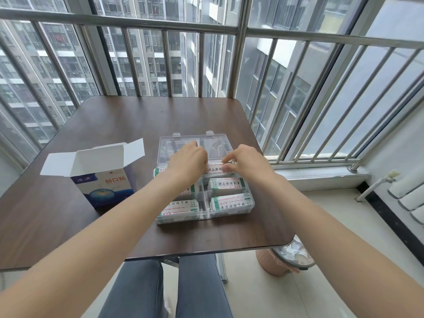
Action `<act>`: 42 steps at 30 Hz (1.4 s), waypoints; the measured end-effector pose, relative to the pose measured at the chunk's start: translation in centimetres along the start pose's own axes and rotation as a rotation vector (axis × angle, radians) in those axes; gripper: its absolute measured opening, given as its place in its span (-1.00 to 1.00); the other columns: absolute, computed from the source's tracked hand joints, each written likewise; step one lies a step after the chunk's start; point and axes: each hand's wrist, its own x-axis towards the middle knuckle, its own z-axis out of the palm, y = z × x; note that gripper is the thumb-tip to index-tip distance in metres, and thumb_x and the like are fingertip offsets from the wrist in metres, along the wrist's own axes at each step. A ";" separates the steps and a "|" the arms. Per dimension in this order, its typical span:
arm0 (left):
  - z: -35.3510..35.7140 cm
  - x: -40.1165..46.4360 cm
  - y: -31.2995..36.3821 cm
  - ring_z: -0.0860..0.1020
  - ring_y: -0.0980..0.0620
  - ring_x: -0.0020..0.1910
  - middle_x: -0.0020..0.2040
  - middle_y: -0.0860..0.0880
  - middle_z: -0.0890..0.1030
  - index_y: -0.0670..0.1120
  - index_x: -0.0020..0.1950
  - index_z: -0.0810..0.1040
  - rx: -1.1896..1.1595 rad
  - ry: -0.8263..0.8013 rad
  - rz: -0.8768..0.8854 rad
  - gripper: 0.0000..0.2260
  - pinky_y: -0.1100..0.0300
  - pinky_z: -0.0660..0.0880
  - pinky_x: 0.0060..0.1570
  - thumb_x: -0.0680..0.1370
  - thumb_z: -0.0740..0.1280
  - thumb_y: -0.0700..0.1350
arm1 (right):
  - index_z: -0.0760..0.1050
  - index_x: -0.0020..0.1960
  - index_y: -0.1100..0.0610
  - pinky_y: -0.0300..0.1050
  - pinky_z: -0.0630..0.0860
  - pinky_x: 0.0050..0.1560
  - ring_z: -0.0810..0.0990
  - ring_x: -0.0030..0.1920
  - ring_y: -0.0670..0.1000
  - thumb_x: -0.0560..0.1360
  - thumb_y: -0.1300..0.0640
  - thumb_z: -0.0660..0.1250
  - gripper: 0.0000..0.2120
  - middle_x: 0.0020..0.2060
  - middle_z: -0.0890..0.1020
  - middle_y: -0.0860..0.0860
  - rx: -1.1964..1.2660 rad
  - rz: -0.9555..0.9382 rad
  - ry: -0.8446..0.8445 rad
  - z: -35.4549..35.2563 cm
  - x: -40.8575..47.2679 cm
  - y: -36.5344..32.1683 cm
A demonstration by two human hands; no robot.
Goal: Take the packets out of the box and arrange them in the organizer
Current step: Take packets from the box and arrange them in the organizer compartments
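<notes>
A clear plastic organizer [205, 214] lies on the brown table, its lid [218, 140] folded back flat behind it. Stacks of white packets with green and red print fill its compartments, such as one at the near right [231, 201] and one at the near left [180, 208]. Both hands are over the far row. My left hand [187, 162] and my right hand [246, 160] together pinch a stack of packets [214, 168] at its two ends, just over the far right compartment. A blue and white box [105, 183] stands to the left with its flaps open.
The table's right edge [270, 180] runs close beside the organizer. A metal railing and window surround the table's far and right sides. A pink waste bin [282, 260] stands on the floor under the table's near right corner. My legs are below the near edge.
</notes>
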 end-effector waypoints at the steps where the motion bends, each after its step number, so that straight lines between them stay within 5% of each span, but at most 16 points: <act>1: 0.0 0.0 0.0 0.47 -0.13 0.10 0.12 -0.12 0.45 -0.12 0.12 0.61 -0.002 -0.006 -0.004 -0.82 0.06 0.42 -0.07 0.55 0.32 -0.15 | 0.64 0.07 0.04 -0.02 0.46 0.07 0.54 0.08 0.05 0.47 0.01 0.39 -0.79 0.08 0.55 0.02 0.004 -0.001 -0.020 -0.1 0.1 -0.1; 10: -0.4 0.8 0.3 0.42 -0.13 0.18 0.14 -0.14 0.45 -0.17 0.11 0.60 0.011 -0.071 -0.040 -0.73 0.00 0.43 0.05 0.49 0.41 -0.03 | 0.60 -0.10 0.22 0.02 0.55 -0.06 0.59 -0.13 0.16 0.47 0.14 0.40 -0.86 -0.12 0.63 0.15 -0.048 0.040 -0.084 0.2 0.9 -0.6; 18: -0.4 1.3 0.6 0.45 -0.11 0.15 0.08 -0.11 0.49 -0.13 0.03 0.62 -0.062 -0.060 -0.067 -0.70 0.03 0.44 0.03 0.47 0.40 0.07 | 0.66 -0.12 0.00 -0.07 0.51 -0.01 0.59 0.00 -0.02 0.45 0.25 0.39 -0.83 -0.16 0.69 -0.07 -0.026 0.088 -0.067 -1.3 0.7 -0.8; 26: 0.0 1.8 0.8 0.49 -0.09 0.14 0.09 -0.07 0.59 -0.02 0.02 0.66 -0.043 -0.081 -0.016 -0.81 0.02 0.46 0.07 0.46 0.44 0.01 | 0.63 -0.06 0.06 -0.08 0.45 -0.06 0.59 0.02 0.08 0.41 0.05 0.46 -0.86 -0.07 0.65 0.03 -0.088 0.127 -0.046 -1.7 0.5 -1.2; 33: -0.2 2.1 0.8 0.52 -0.07 0.09 0.06 -0.04 0.61 -0.02 0.01 0.67 -0.047 -0.097 -0.016 -0.81 0.11 0.38 -0.09 0.45 0.45 0.00 | 0.34 -0.30 0.10 -0.12 0.41 -0.14 0.65 -0.10 0.07 0.47 0.07 0.40 -0.71 -0.41 0.52 0.02 -0.126 0.201 -0.135 -1.6 1.1 -2.8; 38: -0.3 2.1 0.6 0.53 -0.06 0.06 0.02 -0.02 0.63 -0.03 0.00 0.68 -0.080 -0.103 -0.034 -0.84 0.11 0.40 -0.12 0.45 0.46 -0.04 | 0.56 -0.15 0.16 -0.07 0.53 -0.05 0.65 -0.11 0.09 0.40 0.18 0.45 -0.91 -0.34 0.63 0.05 -0.083 0.232 -0.113 -1.5 1.1 -2.2; 42: -0.2 2.2 0.4 0.54 -0.08 0.03 -0.01 -0.05 0.63 -0.11 -0.03 0.64 -0.070 -0.114 -0.064 -0.80 0.09 0.41 -0.10 0.44 0.47 -0.02 | 0.63 -0.06 0.10 -0.07 0.51 -0.06 0.64 -0.07 0.12 0.43 0.09 0.45 -0.88 -0.16 0.67 0.07 -0.086 0.195 -0.061 -1.3 0.5 -1.6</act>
